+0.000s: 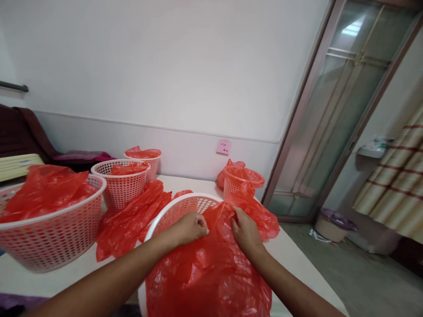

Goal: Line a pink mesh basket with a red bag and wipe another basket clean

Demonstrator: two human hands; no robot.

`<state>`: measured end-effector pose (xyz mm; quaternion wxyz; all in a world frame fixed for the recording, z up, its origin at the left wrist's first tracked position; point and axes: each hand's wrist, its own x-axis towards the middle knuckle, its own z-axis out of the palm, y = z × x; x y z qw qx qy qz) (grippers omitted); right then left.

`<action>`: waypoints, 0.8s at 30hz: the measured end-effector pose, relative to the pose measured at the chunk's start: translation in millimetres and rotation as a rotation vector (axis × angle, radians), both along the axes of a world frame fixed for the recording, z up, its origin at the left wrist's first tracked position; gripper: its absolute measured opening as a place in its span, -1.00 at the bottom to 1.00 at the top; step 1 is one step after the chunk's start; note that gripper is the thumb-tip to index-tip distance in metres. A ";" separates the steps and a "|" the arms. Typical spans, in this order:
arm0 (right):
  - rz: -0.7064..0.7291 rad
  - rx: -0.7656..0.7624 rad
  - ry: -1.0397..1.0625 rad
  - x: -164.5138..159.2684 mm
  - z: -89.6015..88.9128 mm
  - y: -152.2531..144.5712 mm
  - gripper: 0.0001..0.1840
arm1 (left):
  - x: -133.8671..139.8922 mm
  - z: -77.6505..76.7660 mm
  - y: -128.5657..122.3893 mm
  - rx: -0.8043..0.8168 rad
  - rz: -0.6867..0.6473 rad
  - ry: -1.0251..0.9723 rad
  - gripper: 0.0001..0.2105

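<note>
A pink-and-white slotted basket [178, 208] stands in front of me on the white table [291, 255]. A red plastic bag [211, 273] lies over and inside it. My left hand [190, 228] pinches the bag's edge near the basket's middle. My right hand [245, 231] grips the same bag a little to the right, at the far rim. Both forearms reach in from the bottom of the view.
A large basket [49, 237] with a red bag stands at the left. Two smaller lined baskets [120, 185] stand behind it, another [243, 178] at the back right. Loose red bags [132, 220] lie between them. A glass door [330, 123] and the floor are on the right.
</note>
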<state>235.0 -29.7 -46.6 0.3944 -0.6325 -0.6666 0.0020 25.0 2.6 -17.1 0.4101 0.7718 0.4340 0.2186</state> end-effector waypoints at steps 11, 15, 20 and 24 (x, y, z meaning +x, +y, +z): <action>0.008 -0.003 -0.016 -2.2 0.4 -0.2 -0.67 | 22.5 5.4 10.6 0.126 0.109 -0.055 -0.74; 0.017 0.007 -0.010 0.1 -2.1 0.1 -0.67 | 14.3 21.7 7.2 0.140 0.190 -0.126 -0.82; 0.030 0.017 0.003 0.4 -5.6 -0.4 -0.62 | -2.6 44.8 7.6 0.086 0.208 -0.192 -0.90; 0.038 0.014 -0.001 -3.4 -5.3 -0.8 -0.64 | -15.7 57.1 8.4 0.062 0.192 -0.197 -0.91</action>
